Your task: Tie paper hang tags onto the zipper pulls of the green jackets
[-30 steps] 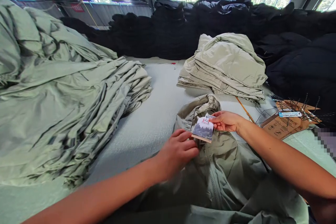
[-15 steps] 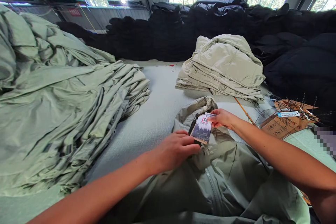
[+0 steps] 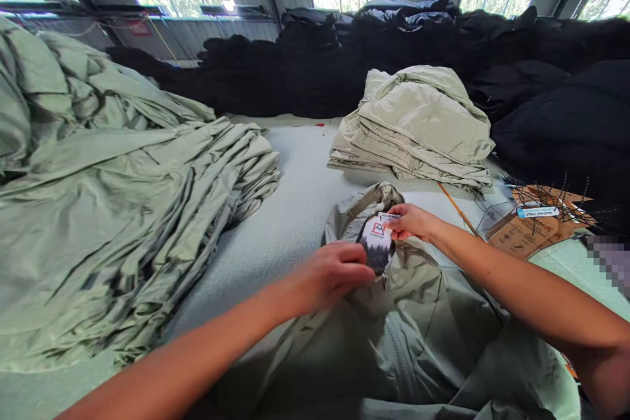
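An olive-green jacket point(image 3: 423, 318) with a zip lies in front of me, its collar end pointing away. My right hand point(image 3: 408, 222) pinches the top of a printed hang tag point(image 3: 378, 251) showing a red-framed logo above dark trees. This tag rests over the neck opening of the jacket. At the tag's lower left edge is my left hand point(image 3: 339, 273), its fingers curled and slightly blurred. Whatever those fingers grip is hidden beneath them.
Heaps of green garments point(image 3: 123, 210) fill the left side. A folded pale stack point(image 3: 418, 125) stands beyond the jacket. Brown tags with black strings point(image 3: 529, 226) lie at right, near an orange-handled tool point(image 3: 457, 208). Dark garment piles point(image 3: 310, 72) line the back.
My left fingers have curled in more at the tag's lower edge. The tag has shifted slightly left and looks more upright. My right hand keeps its pinch.
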The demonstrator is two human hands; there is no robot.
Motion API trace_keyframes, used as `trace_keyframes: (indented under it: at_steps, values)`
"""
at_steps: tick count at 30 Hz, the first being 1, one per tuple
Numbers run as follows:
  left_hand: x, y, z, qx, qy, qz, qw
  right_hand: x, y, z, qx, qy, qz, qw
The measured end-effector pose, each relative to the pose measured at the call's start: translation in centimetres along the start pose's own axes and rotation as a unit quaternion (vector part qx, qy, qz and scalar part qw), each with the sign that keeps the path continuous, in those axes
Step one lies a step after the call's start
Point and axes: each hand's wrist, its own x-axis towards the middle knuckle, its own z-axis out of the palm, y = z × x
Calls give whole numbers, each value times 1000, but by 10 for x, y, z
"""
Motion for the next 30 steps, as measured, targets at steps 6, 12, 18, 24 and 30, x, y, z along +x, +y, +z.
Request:
trace_keyframes:
  at_steps: [6,12,18,24,30]
  values:
    - [10,-17,4,-59,71,-111,990,-18,-5,3,-85,-152,-42,984]
    - [29,-24,12,-34,63,-178,982,-13,-10,15,-193,-251,-25,948]
    - [23,-43,24,1,9,-197,980,-28,-27,-21,-202,-94,-72,972]
    - [-51,-24,-19,17,-3,-346,938,-123,10,-62,-344,-32,-10,938]
    - [-101,24,-28,-39,-142,-347,926,-174,51,-29,-470,8,-13,883]
